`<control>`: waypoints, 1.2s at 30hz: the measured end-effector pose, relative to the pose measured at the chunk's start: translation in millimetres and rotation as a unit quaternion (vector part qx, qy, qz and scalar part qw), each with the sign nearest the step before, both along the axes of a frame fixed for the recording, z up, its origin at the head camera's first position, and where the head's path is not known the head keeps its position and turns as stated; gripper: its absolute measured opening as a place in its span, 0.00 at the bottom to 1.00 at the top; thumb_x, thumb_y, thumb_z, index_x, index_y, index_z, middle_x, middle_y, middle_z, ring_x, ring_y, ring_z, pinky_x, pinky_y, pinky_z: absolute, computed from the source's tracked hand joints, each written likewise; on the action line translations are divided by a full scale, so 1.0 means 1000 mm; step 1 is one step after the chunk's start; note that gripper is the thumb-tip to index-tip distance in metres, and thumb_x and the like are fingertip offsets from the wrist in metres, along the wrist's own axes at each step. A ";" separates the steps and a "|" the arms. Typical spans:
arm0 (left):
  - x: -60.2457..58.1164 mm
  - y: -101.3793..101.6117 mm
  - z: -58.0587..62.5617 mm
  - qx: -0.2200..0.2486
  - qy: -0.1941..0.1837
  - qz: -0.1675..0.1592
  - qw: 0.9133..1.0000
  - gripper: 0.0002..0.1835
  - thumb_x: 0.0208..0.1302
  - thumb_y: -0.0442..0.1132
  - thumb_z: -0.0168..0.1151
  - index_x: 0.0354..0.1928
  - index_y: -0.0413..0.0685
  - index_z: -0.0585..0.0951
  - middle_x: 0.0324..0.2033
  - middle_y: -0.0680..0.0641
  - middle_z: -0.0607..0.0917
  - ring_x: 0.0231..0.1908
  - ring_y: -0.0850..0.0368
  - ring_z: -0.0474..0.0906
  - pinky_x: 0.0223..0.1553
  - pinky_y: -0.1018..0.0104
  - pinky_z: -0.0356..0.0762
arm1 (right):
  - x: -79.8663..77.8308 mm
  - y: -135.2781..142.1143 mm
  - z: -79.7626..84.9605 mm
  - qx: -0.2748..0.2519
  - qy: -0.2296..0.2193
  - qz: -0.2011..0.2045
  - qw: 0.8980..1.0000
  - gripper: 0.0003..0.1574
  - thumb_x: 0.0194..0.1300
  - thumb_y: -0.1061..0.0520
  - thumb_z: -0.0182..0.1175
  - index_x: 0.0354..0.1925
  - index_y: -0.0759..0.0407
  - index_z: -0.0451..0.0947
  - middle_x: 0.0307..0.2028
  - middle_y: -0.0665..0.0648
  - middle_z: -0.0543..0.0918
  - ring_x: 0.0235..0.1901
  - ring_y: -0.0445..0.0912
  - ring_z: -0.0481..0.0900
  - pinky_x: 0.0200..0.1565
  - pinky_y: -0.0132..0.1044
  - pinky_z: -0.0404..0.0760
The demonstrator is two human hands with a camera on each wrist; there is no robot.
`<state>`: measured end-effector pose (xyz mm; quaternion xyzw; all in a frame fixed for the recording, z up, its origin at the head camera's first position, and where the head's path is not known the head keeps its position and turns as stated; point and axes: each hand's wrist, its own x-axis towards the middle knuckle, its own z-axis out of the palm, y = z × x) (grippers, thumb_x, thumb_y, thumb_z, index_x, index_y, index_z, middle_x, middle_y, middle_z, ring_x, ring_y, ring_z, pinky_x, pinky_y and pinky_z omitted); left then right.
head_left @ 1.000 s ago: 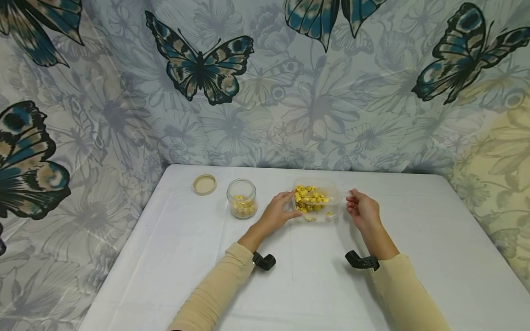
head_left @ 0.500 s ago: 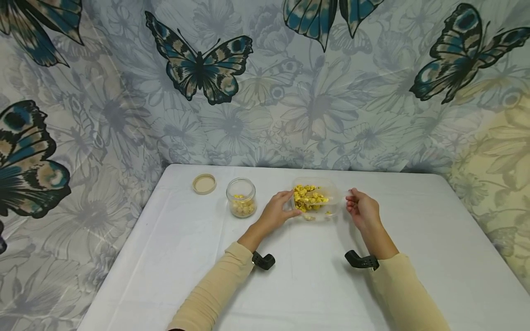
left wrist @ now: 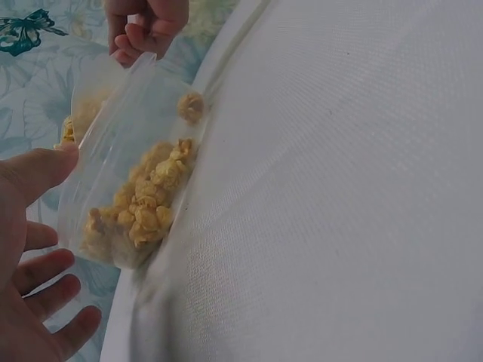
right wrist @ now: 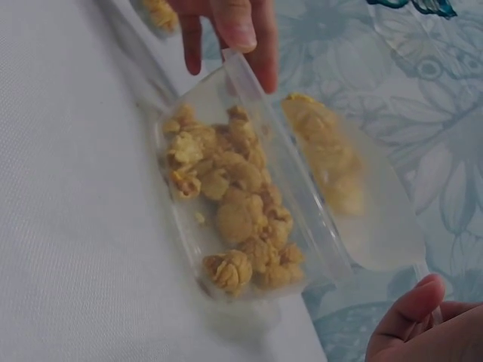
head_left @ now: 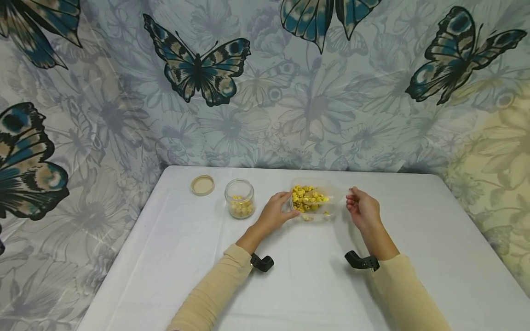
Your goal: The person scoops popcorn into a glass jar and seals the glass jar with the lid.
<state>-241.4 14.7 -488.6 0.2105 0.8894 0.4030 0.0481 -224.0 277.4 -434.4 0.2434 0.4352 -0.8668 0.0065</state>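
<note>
A clear plastic container (head_left: 327, 216) with yellow popcorn (head_left: 304, 197) inside rests on the table. My left hand (head_left: 274, 212) holds its left end, the thumb at the rim in the left wrist view and the other fingers spread beside that end. Just past the container's right end, my right hand (head_left: 364, 209) pinches the thin handle of a translucent scoop (right wrist: 385, 234), thumb against curled fingers. Popcorn shows through the scoop, which reaches in over the container. To the left stands an open glass jar (head_left: 239, 191) partly filled with popcorn.
A round beige-rimmed lid (head_left: 202, 185) lies left of the jar. White cloth covers the table (head_left: 302, 285). Behind it hangs a butterfly-patterned backdrop (head_left: 269, 128), close to the table's far edge.
Very little differs. The head view shifts slightly, while both hands stay in place at the container and the scoop handle.
</note>
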 end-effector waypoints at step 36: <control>0.003 -0.019 0.032 -0.011 -0.008 -0.020 1.000 0.41 0.64 0.52 0.65 0.73 0.43 0.62 0.72 0.41 0.62 0.73 0.43 0.56 0.71 0.47 0.62 | -0.003 -0.015 0.020 0.009 0.066 0.032 0.997 0.16 0.74 0.60 0.51 0.30 0.60 0.79 0.18 0.53 0.81 0.18 0.40 0.75 0.23 0.25 0.78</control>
